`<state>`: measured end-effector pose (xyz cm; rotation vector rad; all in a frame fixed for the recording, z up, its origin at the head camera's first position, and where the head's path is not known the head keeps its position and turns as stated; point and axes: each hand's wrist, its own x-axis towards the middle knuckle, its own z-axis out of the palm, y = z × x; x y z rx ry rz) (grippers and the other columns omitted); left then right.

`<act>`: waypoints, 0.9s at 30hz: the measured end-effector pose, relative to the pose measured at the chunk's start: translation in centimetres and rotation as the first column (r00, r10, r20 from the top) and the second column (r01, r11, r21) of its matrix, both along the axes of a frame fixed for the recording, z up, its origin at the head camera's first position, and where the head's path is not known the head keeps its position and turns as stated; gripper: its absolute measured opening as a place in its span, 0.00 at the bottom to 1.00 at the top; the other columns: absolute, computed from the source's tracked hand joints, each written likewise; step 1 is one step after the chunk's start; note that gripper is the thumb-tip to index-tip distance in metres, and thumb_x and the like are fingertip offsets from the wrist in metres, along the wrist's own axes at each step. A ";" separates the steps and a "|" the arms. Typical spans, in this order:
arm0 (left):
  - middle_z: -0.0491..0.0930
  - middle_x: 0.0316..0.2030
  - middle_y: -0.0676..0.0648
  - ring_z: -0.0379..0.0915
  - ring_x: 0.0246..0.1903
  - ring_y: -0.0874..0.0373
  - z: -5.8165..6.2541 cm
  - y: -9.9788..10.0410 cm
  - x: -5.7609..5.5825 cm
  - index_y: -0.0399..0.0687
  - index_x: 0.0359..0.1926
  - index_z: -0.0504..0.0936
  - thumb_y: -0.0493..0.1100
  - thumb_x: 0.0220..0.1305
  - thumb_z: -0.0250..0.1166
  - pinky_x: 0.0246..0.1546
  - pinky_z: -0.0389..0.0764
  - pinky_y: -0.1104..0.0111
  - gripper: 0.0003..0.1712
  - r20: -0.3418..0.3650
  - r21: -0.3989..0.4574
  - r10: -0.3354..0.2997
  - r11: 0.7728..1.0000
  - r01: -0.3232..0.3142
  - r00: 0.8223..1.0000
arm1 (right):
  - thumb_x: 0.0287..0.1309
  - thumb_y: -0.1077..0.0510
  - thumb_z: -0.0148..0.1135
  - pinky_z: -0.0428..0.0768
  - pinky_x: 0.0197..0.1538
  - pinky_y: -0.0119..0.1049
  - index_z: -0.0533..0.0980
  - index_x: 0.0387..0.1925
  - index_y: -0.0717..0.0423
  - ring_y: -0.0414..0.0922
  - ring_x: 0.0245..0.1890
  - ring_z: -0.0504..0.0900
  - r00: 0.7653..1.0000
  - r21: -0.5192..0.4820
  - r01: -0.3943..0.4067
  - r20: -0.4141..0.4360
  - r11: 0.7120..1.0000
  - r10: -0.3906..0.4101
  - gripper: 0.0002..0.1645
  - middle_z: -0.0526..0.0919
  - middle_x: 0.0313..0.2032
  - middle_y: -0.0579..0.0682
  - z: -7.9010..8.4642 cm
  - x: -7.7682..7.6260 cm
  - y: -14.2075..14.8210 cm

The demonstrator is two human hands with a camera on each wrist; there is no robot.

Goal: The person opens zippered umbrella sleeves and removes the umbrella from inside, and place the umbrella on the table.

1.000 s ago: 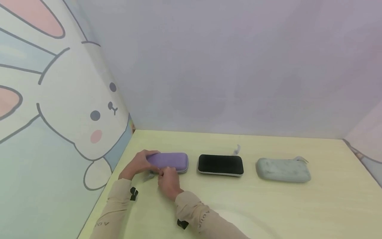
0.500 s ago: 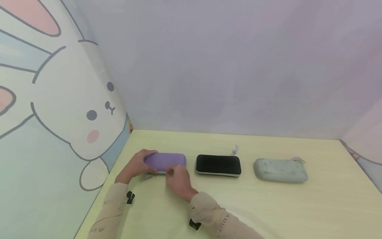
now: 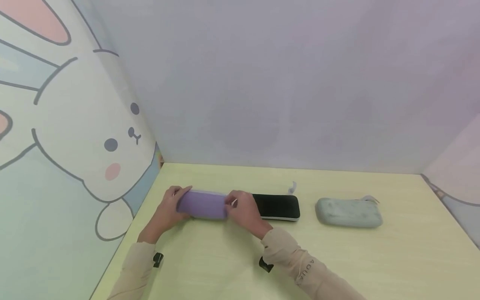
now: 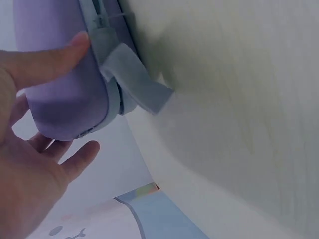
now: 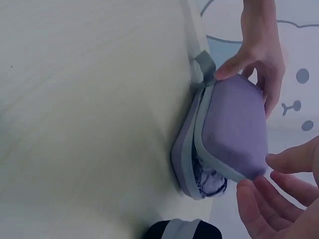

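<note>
A purple zip case lies at the table's left, its lid raised at the right end. My left hand grips the left end, thumb on the front side and fingers behind. In the left wrist view, a grey pull strap hangs by that thumb. My right hand pinches the lid's right corner between thumb and fingers. Through the gap, the right wrist view shows crumpled purplish material inside the case; what it is I cannot tell.
A black case with a pale edge lies just right of the purple one, partly behind my right hand. Farther right is a grey-green marbled case. The pale yellow table meets a rabbit-printed wall on the left.
My right hand has moved rightward along the purple case's front edge, then up to its right corner. The lid there has lifted. The left hand keeps its grip on the left end.
</note>
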<state>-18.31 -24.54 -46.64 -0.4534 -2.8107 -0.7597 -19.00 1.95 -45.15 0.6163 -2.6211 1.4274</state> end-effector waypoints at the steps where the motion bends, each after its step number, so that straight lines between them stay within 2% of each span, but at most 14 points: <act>1: 0.62 0.54 0.35 0.61 0.55 0.38 0.1 0.0 0.3 0.44 0.63 0.70 0.31 0.37 0.78 0.49 0.70 0.43 0.47 -0.020 0.000 -0.003 1.000 0.003 1.000 | 0.50 0.65 0.65 0.77 0.30 0.30 0.81 0.30 0.58 0.41 0.28 0.80 1.000 0.011 -0.006 -0.004 1.000 0.006 0.03 0.82 0.28 0.47 0.1 -0.2 0.1; 5: 0.65 0.50 0.35 0.63 0.52 0.40 0.4 0.3 1.3 0.43 0.56 0.75 0.24 0.36 0.74 0.47 0.73 0.45 0.40 -0.099 0.023 -0.030 0.999 0.032 0.995 | 0.51 0.64 0.65 0.78 0.35 0.36 0.80 0.34 0.62 0.50 0.35 0.81 1.000 0.053 -0.026 -0.004 0.998 0.026 0.06 0.83 0.34 0.54 0.8 -1.1 0.3; 8: 0.69 0.47 0.37 0.65 0.51 0.41 0.8 0.6 2.0 0.41 0.49 0.78 0.21 0.34 0.73 0.47 0.73 0.47 0.35 -0.158 0.034 -0.048 0.998 0.054 0.986 | 0.52 0.63 0.65 0.77 0.39 0.40 0.79 0.39 0.63 0.53 0.39 0.80 0.998 0.089 -0.063 0.014 0.994 0.062 0.11 0.81 0.38 0.56 1.2 -1.7 0.3; 11: 0.72 0.44 0.39 0.68 0.49 0.42 0.9 0.9 2.7 0.42 0.42 0.79 0.20 0.31 0.74 0.46 0.74 0.48 0.32 -0.221 0.025 -0.056 0.998 0.063 0.974 | 0.53 0.62 0.65 0.76 0.43 0.42 0.78 0.44 0.64 0.53 0.43 0.77 0.992 0.132 -0.128 0.035 0.983 0.124 0.15 0.80 0.42 0.58 1.2 -2.4 -0.1; 14: 0.75 0.41 0.42 0.72 0.46 0.44 0.7 0.9 3.4 0.43 0.38 0.80 0.21 0.29 0.75 0.43 0.76 0.51 0.30 -0.264 0.004 -0.053 0.998 0.056 0.963 | 0.52 0.61 0.66 0.75 0.47 0.43 0.76 0.50 0.63 0.51 0.46 0.76 0.981 0.208 -0.195 0.053 0.959 0.188 0.22 0.78 0.46 0.57 0.9 -3.1 -0.8; 18: 0.76 0.38 0.46 0.75 0.42 0.48 0.3 0.7 4.3 0.44 0.35 0.80 0.20 0.29 0.75 0.40 0.77 0.55 0.28 -0.262 -0.005 -0.024 1.000 0.023 0.965 | 0.51 0.58 0.67 0.74 0.51 0.40 0.71 0.58 0.58 0.47 0.48 0.74 0.962 0.338 -0.270 0.059 0.902 0.266 0.31 0.74 0.51 0.55 0.4 -3.7 -2.1; 20: 0.77 0.37 0.47 0.76 0.41 0.50 0.0 0.6 4.7 0.44 0.34 0.80 0.19 0.29 0.74 0.39 0.78 0.56 0.27 -0.250 -0.003 -0.006 1.000 0.005 0.968 | 0.50 0.57 0.67 0.74 0.49 0.39 0.70 0.60 0.55 0.47 0.48 0.73 0.955 0.404 -0.286 0.045 0.869 0.294 0.33 0.74 0.52 0.54 0.0 -3.8 -2.7; 25: 0.77 0.34 0.49 0.76 0.36 0.53 -0.9 0.5 5.7 0.46 0.31 0.79 0.18 0.28 0.72 0.35 0.79 0.58 0.27 -0.245 -0.022 0.033 0.999 -0.040 0.969 | 0.50 0.50 0.68 0.72 0.41 0.39 0.68 0.60 0.50 0.46 0.42 0.71 0.947 0.597 -0.236 -0.034 0.766 0.318 0.35 0.73 0.47 0.52 -1.1 -3.7 -4.0; 27: 0.77 0.34 0.49 0.77 0.36 0.53 -1.2 0.4 6.0 0.47 0.30 0.79 0.18 0.28 0.72 0.35 0.79 0.59 0.26 -0.250 -0.025 0.042 0.998 -0.050 0.967 | 0.49 0.49 0.68 0.71 0.40 0.39 0.68 0.60 0.49 0.46 0.40 0.70 0.946 0.644 -0.205 -0.061 0.737 0.317 0.35 0.72 0.45 0.52 -1.4 -3.5 -4.3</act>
